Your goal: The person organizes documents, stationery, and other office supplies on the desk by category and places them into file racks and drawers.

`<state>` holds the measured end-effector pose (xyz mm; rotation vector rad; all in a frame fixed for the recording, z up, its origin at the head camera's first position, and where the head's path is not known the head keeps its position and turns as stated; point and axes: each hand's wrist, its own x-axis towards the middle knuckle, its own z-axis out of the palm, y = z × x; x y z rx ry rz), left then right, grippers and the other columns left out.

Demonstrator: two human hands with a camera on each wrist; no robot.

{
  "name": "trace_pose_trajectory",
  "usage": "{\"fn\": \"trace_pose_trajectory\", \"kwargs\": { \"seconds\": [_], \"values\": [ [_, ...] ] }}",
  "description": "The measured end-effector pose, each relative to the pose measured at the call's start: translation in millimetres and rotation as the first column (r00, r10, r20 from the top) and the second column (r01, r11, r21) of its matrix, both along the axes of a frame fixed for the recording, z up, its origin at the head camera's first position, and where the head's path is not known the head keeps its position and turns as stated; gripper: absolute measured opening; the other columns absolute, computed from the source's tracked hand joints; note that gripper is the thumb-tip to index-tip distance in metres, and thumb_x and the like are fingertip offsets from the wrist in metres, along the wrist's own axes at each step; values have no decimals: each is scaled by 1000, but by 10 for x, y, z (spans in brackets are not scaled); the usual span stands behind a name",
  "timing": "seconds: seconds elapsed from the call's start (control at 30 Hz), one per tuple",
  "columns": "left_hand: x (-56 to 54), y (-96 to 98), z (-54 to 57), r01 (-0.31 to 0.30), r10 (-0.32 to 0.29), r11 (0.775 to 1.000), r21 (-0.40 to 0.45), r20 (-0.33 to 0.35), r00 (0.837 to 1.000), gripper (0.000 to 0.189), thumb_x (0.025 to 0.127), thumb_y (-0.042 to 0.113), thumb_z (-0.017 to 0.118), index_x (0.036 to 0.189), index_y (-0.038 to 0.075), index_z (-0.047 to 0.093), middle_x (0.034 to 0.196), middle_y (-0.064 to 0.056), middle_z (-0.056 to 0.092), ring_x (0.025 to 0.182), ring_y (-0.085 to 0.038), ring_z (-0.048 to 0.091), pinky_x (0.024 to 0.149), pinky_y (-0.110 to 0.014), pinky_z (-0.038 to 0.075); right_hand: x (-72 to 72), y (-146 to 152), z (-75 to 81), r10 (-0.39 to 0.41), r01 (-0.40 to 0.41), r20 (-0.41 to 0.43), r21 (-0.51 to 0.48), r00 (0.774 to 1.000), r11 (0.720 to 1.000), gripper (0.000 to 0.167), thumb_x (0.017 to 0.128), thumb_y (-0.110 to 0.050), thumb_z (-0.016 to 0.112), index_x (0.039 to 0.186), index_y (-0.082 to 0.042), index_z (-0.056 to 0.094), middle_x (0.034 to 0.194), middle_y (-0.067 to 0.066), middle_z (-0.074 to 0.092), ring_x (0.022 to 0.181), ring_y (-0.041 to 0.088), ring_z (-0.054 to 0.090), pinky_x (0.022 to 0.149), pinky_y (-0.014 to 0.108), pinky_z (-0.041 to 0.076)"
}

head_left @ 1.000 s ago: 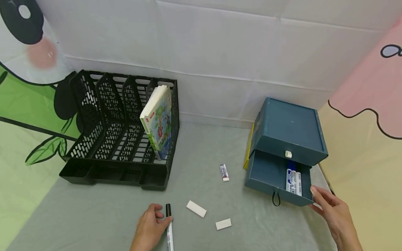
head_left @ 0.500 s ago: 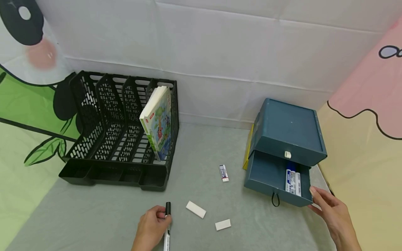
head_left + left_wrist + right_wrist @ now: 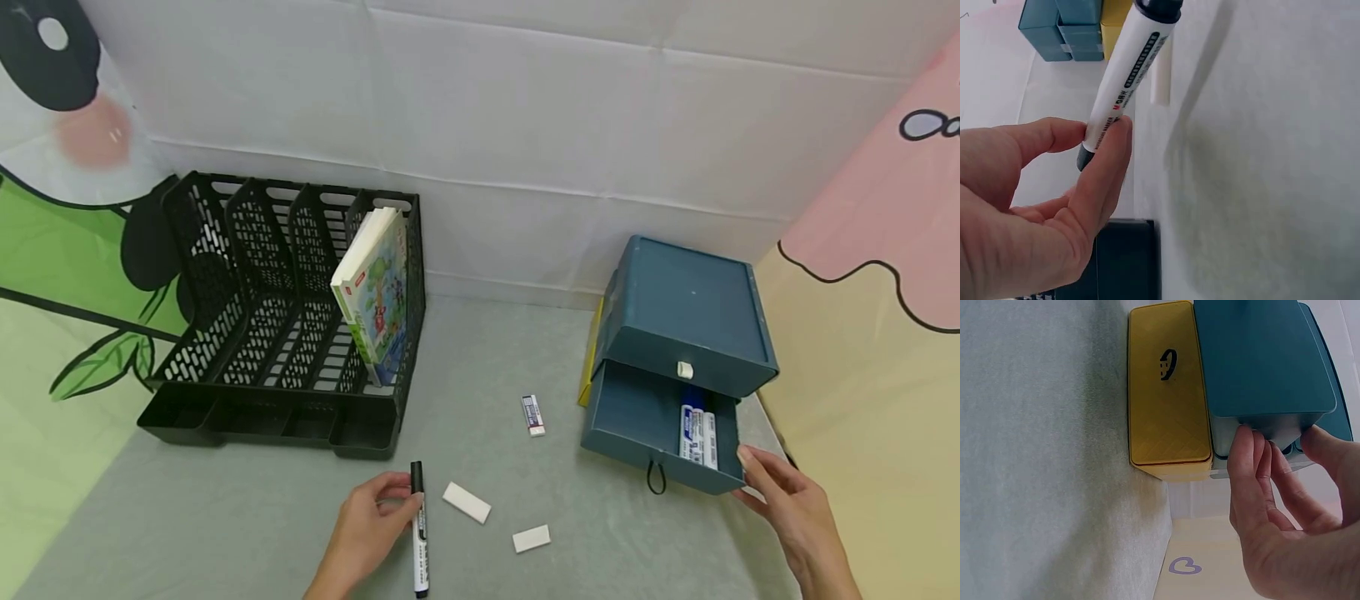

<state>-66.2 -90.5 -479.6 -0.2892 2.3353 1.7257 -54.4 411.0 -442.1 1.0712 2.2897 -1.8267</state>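
Observation:
My left hand pinches a white whiteboard marker with a black cap between thumb and fingers, near the front of the table. In the left wrist view the marker is raised over the tabletop, its shadow falling beside it. At the right, my right hand grips the side of a pulled-out blue drawer, thumb on the near corner and fingers underneath. Several white markers with blue caps lie in the drawer's right part. The right wrist view shows fingers and thumb around the drawer's edge.
Two white erasers, one and another, lie right of the left hand. A sleeved eraser lies farther back. A black file rack holding a book stands back left. A yellow drawer sits below the blue ones.
My left hand has taken hold of the marker and moved it up and to the right, closer to the white eraser. The right hand stays on the drawer.

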Motion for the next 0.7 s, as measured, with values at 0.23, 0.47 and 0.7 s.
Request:
{"fn": "trace_pose_trajectory", "kwargs": {
  "seconds": [0.23,0.47,0.7],
  "values": [
    [-65,101,61,21,-23,989,147,8,1000,37,92,8,77,122,-9,65,96,-13,73,86,-24,72,71,-38,62,7,-16,17,17,-18,-40,-22,999,1000,10,90,-49,75,95,-40,74,91,-19,66,82,5,67,75,24,60],
    [-152,240,156,64,-63,976,207,-13,998,40,94,11,76,127,-9,63,100,-13,72,91,-24,72,74,-37,62,14,-42,16,30,-32,-66,-15,997,999,10,92,-47,74,96,-39,74,90,-18,68,81,4,68,73,24,60],
    [-285,445,298,152,-144,948,280,-50,988,41,97,14,74,129,-7,62,102,-14,71,92,-20,71,75,-38,62,30,-30,9,27,-29,-87,-22,996,999,7,92,-45,75,94,-39,75,90,-17,68,81,5,69,72,24,60]
  ]
}}
